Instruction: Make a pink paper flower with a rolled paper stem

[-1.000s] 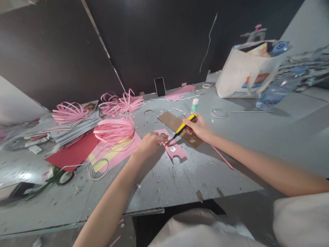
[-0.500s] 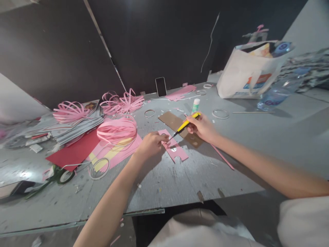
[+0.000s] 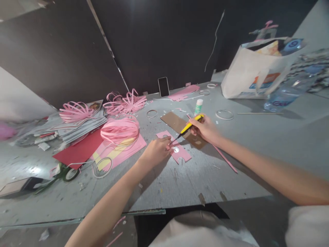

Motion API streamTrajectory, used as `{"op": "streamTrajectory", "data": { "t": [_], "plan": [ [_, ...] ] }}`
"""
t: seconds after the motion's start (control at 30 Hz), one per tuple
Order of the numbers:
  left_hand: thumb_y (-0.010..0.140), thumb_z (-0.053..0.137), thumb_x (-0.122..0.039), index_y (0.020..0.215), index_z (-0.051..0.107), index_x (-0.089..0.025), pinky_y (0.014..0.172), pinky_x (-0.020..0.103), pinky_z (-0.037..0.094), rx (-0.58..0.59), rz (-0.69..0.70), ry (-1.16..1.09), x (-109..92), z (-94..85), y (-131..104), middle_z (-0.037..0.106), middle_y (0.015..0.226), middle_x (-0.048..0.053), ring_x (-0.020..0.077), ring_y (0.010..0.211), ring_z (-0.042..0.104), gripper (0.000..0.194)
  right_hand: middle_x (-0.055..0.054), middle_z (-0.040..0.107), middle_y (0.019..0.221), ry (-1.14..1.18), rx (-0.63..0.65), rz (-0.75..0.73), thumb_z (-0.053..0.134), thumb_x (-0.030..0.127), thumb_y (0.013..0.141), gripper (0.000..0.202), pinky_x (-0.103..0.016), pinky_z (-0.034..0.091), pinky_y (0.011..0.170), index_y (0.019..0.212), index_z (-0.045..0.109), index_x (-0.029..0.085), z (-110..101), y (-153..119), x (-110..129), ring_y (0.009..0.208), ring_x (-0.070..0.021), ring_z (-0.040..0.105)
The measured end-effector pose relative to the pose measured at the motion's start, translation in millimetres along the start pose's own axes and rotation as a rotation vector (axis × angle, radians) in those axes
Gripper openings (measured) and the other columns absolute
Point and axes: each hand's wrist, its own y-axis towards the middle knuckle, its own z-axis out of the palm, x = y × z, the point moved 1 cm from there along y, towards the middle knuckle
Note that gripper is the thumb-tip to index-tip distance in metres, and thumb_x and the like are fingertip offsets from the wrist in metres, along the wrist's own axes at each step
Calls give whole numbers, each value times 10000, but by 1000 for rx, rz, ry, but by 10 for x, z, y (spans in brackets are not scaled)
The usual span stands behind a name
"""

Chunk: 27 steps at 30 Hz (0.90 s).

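Observation:
My right hand (image 3: 205,129) is closed round a yellow and black utility knife (image 3: 189,126). The knife slants down to the left, its tip at a pink card piece (image 3: 183,154) with round holes cut in it. My left hand (image 3: 158,150) lies on the card's left side, fingers stretched and pressing beside the tip. Exactly where the blade meets the card is hard to make out. Behind the card, a brown cardboard strip (image 3: 171,121) lies partly under my right hand. A glue stick (image 3: 198,106) stands just beyond that hand.
Pink paper-strip loops (image 3: 120,131) sit on coloured sheets at left, near a red sheet (image 3: 79,147) and green-handled scissors (image 3: 67,174). A phone (image 3: 163,86) leans on the dark wall. At right are a white bag (image 3: 246,73), a plastic bottle (image 3: 285,96) and a ring (image 3: 224,114).
My left fingers have gone from a bunched grip to lying more stretched out on the card, and the pink card's holes show differently. The whole view has shifted slightly; the knife stays in my right hand.

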Motion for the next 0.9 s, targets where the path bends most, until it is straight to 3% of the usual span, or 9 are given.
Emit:
{"op": "streamTrajectory", "data": {
  "t": [0.17, 0.33, 0.63, 0.9],
  "plan": [
    [973, 823, -353, 1308, 714, -175, 1169, 457, 558, -9, -39, 13, -20, 81, -83, 648, 1565, 161, 322, 1370, 688, 394, -29, 777, 873, 29, 4, 42, 985, 542, 776, 543, -277, 506, 442, 904, 543, 254, 22, -16, -3, 502, -111, 589],
    [939, 858, -431, 1522, 586, -185, 1189, 464, 530, -34, -125, -14, -54, 78, -156, 630, 1593, 145, 325, 1374, 684, 689, -25, 776, 872, 63, 34, 47, 982, 505, 785, 506, -268, 508, 440, 903, 563, 247, 58, -10, -58, 499, -107, 596],
    [882, 871, -541, 1535, 560, -237, 1090, 464, 554, -6, -154, 12, -82, 49, -149, 714, 1479, 117, 348, 1212, 733, 785, -14, 766, 854, 57, 44, 68, 970, 516, 780, 518, -277, 507, 443, 908, 541, 255, 101, 4, -81, 490, -112, 590],
    [873, 858, -577, 1568, 500, -239, 931, 427, 586, 36, -238, 6, -152, 2, -144, 810, 1198, 97, 361, 1146, 746, 852, -4, 740, 816, 19, 78, 53, 932, 530, 835, 452, -293, 503, 446, 931, 582, 261, 53, 53, -181, 489, -122, 589]
  ]
}}
